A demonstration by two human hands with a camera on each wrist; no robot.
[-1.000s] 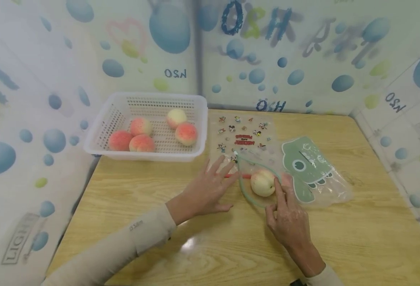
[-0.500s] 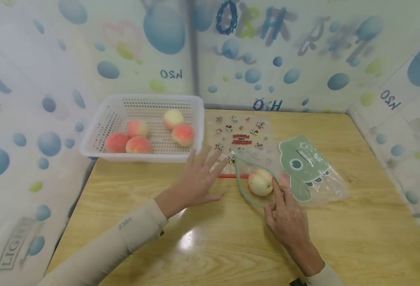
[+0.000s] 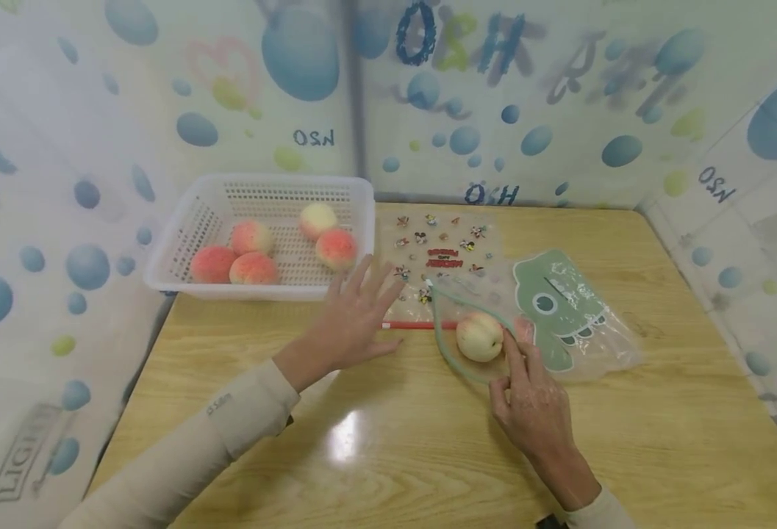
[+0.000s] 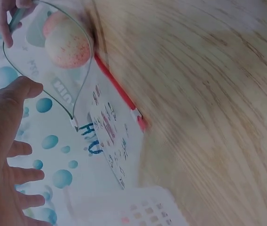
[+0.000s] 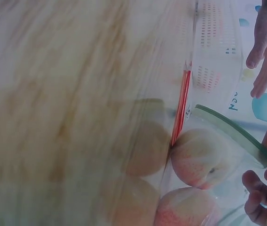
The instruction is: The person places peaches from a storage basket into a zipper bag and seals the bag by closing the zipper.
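A clear zip bag with a green dinosaur print (image 3: 556, 305) lies on the table, its green-edged mouth (image 3: 446, 354) spread apart. Just inside that mouth sits a pale peach (image 3: 479, 338); a second, pinker peach (image 5: 187, 207) lies deeper in the bag. My right hand (image 3: 535, 404) pinches the bag's green edge between thumb and fingers, beside the pale peach. With fingers spread and holding nothing, my left hand (image 3: 342, 323) hovers near the front right corner of a white perforated basket (image 3: 262, 292). Several peaches (image 3: 253, 269) rest in the basket.
Flat on the table (image 3: 414, 455), behind the peach bag, lies another clear bag (image 3: 442, 246) with cartoon prints and a red zip slider strip (image 3: 421, 325). Patterned wall panels (image 3: 441, 169) enclose the table at the back and sides.
My left hand has moved left, away from the bag's mouth and up to the basket's corner. The right hand keeps its pinch on the bag, and the peaches stay put.
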